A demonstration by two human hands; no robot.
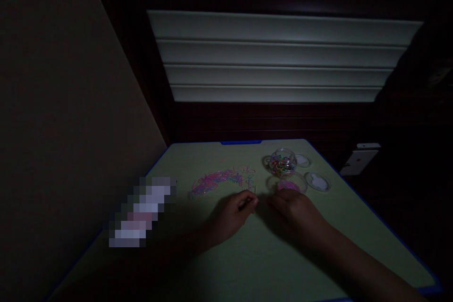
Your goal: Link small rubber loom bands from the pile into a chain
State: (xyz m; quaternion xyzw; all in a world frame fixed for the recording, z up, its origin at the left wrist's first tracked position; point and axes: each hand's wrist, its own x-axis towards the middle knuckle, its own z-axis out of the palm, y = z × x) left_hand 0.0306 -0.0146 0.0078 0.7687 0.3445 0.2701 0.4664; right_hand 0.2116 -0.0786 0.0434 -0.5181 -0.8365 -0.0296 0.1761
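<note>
Over the middle of the table, my left hand point(238, 212) is closed in a pinch, thumb against fingertips. Facing it a short gap away, my right hand point(295, 207) also has its fingers pinched together. Something thin and faint seems to stretch between the fingertips, too small and dark to name. Just beyond my left hand lies a curved pile of small pink and purple loops point(215, 180), which look like elastic bands. A few paler loops point(249, 170) lie at its right end. Behind my right hand stands an open clear tub point(305, 182) with pink loops inside, partly hidden.
A clear round jar point(283, 155) of many-coloured loops stands farther back. Two clear lids with white labels, the nearer lid point(317, 181) and the farther lid point(303, 160), lie to the right. A blurred-out pale item point(143, 212) is at left. Blue edging borders the table point(276, 264); a wall rises left.
</note>
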